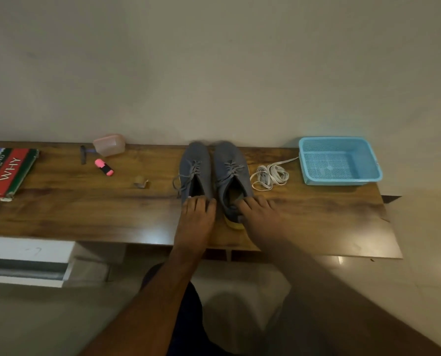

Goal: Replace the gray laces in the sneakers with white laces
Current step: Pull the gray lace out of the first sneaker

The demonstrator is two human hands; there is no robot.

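Wood-grain desk runs along the wall, and everything sits on it ahead of the person's two hands. Just beyond the fingertips stand the two gray sneakers, side by side, toes to the wall, gray laces not yet pulled out. The left hand lies over the heel of the left shoe, fingers draped on the collar; the right hand rests on the other heel, fingers reaching into the opening; neither plainly grips. To the right of the right hand lie a blue basket, then nearer, the coiled white laces. I'd judge this the start: steadying the pair. Next comes loosening a gray lace end.
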